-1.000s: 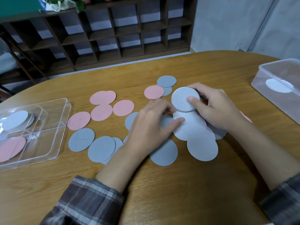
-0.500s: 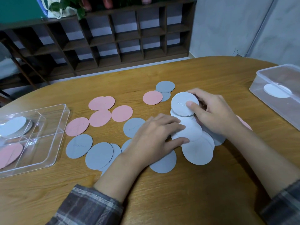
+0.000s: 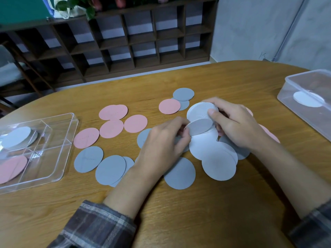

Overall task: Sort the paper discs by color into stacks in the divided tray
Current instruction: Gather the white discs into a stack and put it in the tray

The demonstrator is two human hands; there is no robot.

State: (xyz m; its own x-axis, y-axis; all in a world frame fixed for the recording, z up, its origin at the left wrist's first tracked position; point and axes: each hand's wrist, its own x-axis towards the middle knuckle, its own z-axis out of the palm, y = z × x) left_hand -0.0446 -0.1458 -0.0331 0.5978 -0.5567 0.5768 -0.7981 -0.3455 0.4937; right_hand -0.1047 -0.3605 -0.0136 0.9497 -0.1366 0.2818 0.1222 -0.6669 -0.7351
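At the left of the counter (image 3: 179,221), the clear rigid divided tray (image 3: 50,161) holds a pale pile (image 3: 17,136) and a pink pile (image 3: 10,169) in separate compartments. Thin matte pink discs (image 3: 111,128) and grey discs (image 3: 88,159) lie loose beside it. The fingers of the left hand (image 3: 161,145) pinch one tilted disc (image 3: 199,127) by its edge; it is best slid flat and flush onto the pale stack (image 3: 198,111) pinched by the right hand (image 3: 238,126), since thin paper bends.

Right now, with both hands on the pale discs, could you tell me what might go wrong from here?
1. The left hand pinches a tilted disc close to the white disc held by the right hand; the thin paper could bend or slip.
2. The white pile sits among grey discs of similar shade, so colours may get mixed.
3. A pink disc lies partly hidden behind the right hand and could be missed.
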